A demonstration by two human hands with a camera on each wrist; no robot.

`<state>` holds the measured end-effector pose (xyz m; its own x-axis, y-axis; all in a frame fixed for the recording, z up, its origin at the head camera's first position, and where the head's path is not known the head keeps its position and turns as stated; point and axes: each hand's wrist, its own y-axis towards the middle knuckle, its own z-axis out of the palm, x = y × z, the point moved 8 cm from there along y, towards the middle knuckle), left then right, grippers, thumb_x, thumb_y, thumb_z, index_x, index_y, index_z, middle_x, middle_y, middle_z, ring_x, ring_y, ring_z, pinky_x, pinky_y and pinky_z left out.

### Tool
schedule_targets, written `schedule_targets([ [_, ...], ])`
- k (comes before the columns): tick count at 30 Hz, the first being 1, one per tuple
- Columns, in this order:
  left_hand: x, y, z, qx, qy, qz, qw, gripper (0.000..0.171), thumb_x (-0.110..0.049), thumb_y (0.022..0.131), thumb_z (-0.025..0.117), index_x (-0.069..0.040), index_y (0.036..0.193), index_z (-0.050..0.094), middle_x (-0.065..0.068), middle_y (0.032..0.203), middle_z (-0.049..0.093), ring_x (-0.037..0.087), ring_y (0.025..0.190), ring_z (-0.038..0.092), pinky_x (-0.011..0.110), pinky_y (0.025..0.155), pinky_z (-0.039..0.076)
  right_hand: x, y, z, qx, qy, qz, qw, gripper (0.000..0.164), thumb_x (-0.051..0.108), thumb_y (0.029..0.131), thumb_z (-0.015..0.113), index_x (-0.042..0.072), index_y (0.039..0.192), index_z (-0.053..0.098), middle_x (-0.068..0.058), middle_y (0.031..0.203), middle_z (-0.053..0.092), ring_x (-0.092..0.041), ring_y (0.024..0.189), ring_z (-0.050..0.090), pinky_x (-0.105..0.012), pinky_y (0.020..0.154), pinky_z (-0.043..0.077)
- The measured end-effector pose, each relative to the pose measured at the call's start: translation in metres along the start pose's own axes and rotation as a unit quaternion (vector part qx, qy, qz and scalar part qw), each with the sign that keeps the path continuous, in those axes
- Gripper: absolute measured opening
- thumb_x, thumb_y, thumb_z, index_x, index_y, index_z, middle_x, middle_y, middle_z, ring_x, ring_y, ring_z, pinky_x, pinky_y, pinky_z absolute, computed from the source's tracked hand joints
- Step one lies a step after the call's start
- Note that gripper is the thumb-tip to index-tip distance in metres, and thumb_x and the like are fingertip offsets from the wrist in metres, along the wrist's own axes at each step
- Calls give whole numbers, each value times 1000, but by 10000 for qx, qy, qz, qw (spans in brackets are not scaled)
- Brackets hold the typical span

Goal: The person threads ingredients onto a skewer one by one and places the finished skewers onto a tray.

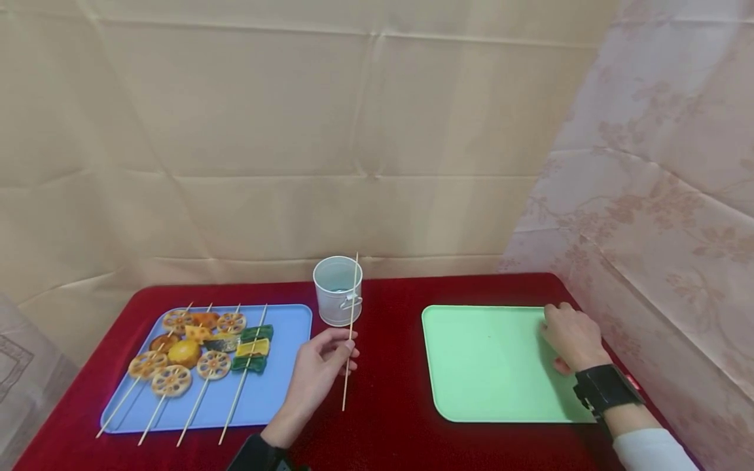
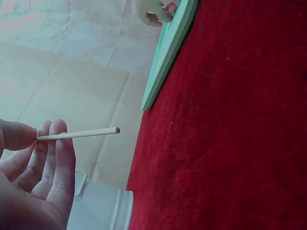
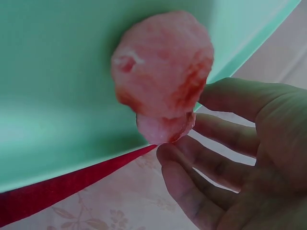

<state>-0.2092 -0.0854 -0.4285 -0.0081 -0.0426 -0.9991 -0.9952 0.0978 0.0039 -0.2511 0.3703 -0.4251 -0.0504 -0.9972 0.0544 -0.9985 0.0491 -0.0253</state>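
Note:
My left hand (image 1: 318,369) pinches a thin bamboo skewer (image 1: 345,392) between thumb and fingertips. The stick stands nearly upright in the head view, its upper part overlapping a small metal bucket (image 1: 334,294). Over the right side of a green tray (image 1: 483,366) is my right hand (image 1: 573,337). In the right wrist view its thumb and fingers grip a pink, meat-like piece (image 3: 163,62) with reddish-brown patches, at the tray's edge. From the head view that piece is hidden under the hand.
A blue tray (image 1: 288,366) at left bears several loaded skewers, with lotus root slices (image 1: 171,381) and green and yellow pieces (image 1: 252,348). Red cloth (image 1: 389,392) covers the table. Fabric curtains (image 1: 265,131) hang behind and at the right.

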Motion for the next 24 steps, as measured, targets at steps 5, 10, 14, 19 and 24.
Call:
schedule_targets([
  [5, 0, -1, 1, 75, 84, -13, 9999, 20, -3, 100, 64, 6, 117, 69, 21, 92, 71, 25, 73, 71, 30, 66, 59, 0, 1, -2, -112, -52, -217, 9997, 15, -1, 83, 69, -9, 92, 61, -17, 76, 48, -30, 69, 44, -43, 54, 40],
  [10, 0, -1, 2, 141, 143, 0, 9998, 21, -4, 101, 64, 7, 119, 68, 21, 93, 72, 27, 75, 72, 30, 67, 59, -5, 3, 0, -130, -27, -219, 9997, 15, -2, 80, 71, -9, 90, 62, -16, 74, 47, -30, 69, 43, -43, 57, 40],
  [14, 0, 0, 4, 176, 145, -11, 9997, 22, -6, 101, 64, 6, 119, 68, 21, 94, 72, 28, 76, 72, 30, 67, 59, -8, 3, -1, -192, 8, -216, 9996, 12, -1, 84, 68, -10, 89, 62, -16, 74, 48, -31, 69, 44, -44, 59, 40],
  [19, 0, -1, 4, 170, 173, 9, 9997, 21, -5, 101, 64, 6, 118, 68, 18, 92, 71, 27, 76, 71, 29, 67, 59, -1, 0, -13, -622, 589, -277, 9959, 12, 3, 88, 65, -7, 93, 61, -15, 77, 52, -30, 71, 48, -46, 62, 43],
  [24, -3, -3, 2, 56, 294, 162, 9994, 16, -1, 100, 64, 4, 114, 71, 20, 89, 71, 23, 72, 70, 28, 65, 58, 22, -9, -26, -999, 1539, -491, 9818, 28, 10, 93, 60, -2, 118, 67, -13, 92, 62, -27, 80, 51, -40, 65, 44],
])
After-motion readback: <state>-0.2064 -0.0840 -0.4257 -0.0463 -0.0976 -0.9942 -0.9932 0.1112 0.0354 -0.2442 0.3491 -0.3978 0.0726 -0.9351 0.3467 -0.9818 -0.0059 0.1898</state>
